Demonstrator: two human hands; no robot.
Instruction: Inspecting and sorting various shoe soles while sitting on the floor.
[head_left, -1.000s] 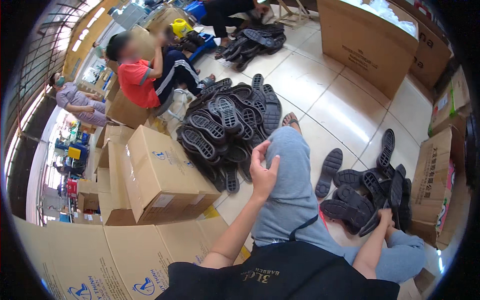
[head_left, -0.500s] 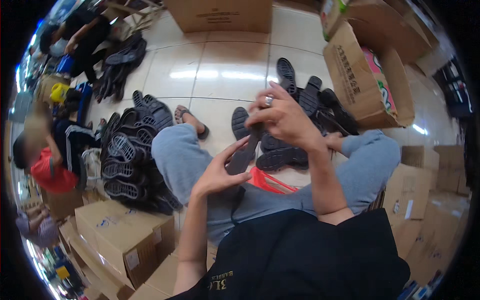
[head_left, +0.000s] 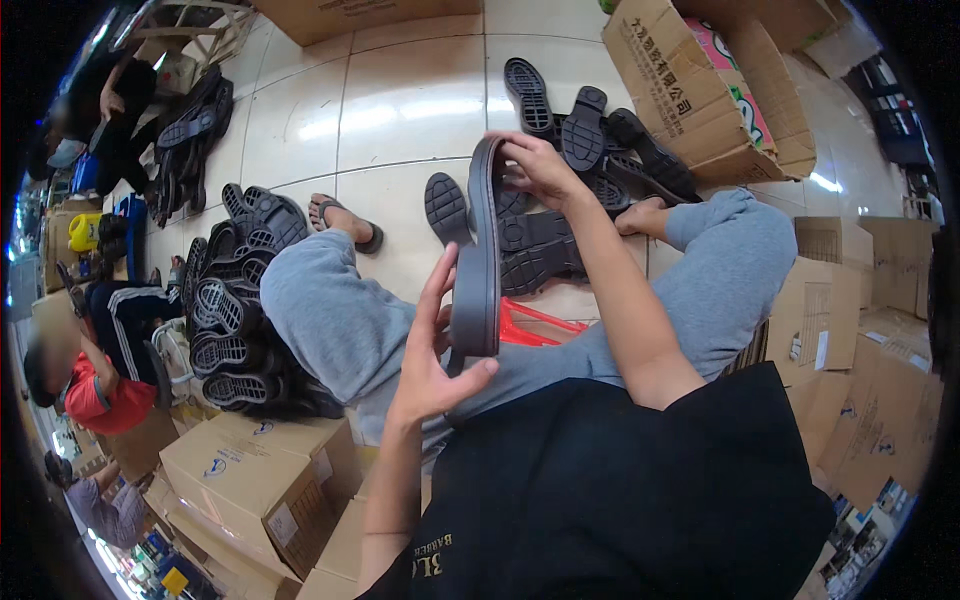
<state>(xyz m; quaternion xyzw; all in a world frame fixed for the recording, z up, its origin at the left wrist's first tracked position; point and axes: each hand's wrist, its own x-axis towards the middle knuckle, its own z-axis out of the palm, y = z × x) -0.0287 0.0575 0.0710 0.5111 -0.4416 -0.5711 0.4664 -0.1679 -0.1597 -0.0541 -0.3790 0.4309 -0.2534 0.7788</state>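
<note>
A dark grey shoe sole (head_left: pixel 478 285) stands on its edge over my lap, its thick side wall facing me. My right hand (head_left: pixel 540 168) grips its far end, fingers wrapped over the rim. At the near, thicker end my left hand (head_left: pixel 435 345) cradles the sole, fingers along its left side and thumb stretched out below. Part of the left fingers is hidden behind it. Beyond my hands, several black soles (head_left: pixel 540 250) lie on the tiles between my feet, some with their treads up.
A large heap of black soles (head_left: pixel 225 305) lies left of my knee. Closed cartons (head_left: pixel 240 470) stand at lower left, and an open carton (head_left: pixel 660 90) at far right. A red plastic strap (head_left: pixel 535 325) lies before my lap. Other people sit at the left.
The sole has swung upright and turned its side wall toward me. My right hand has shifted to its far end, and my left hand has spread at the near end. The view has moved too.
</note>
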